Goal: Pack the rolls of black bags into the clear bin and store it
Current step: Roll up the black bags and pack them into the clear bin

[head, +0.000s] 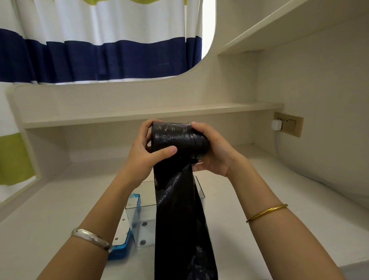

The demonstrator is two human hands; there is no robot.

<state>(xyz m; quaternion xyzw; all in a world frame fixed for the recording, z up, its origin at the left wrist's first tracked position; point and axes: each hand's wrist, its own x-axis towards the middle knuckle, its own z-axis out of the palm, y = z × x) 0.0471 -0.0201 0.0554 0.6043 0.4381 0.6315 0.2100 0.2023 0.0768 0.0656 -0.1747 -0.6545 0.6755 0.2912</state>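
A roll of black bags point(177, 138) is held up in front of me above the desk, with a long loose strip of black bag point(182, 238) hanging down from it to the bottom of the view. My left hand point(146, 151) grips the roll's left side, thumb across its front. My right hand point(212, 151) cups the roll's right end. Below, the clear bin point(141, 219) stands on the desk, partly hidden behind the hanging strip. Its blue-rimmed lid point(121, 242) lies against the bin's left side.
The pale desk point(43, 226) has a low shelf point(151, 114) along its back and a higher shelf at upper right. A wall socket with a white plug point(287, 124) sits on the right wall. A white pillow-like object point(338, 166) lies at right. Striped curtains hang behind.
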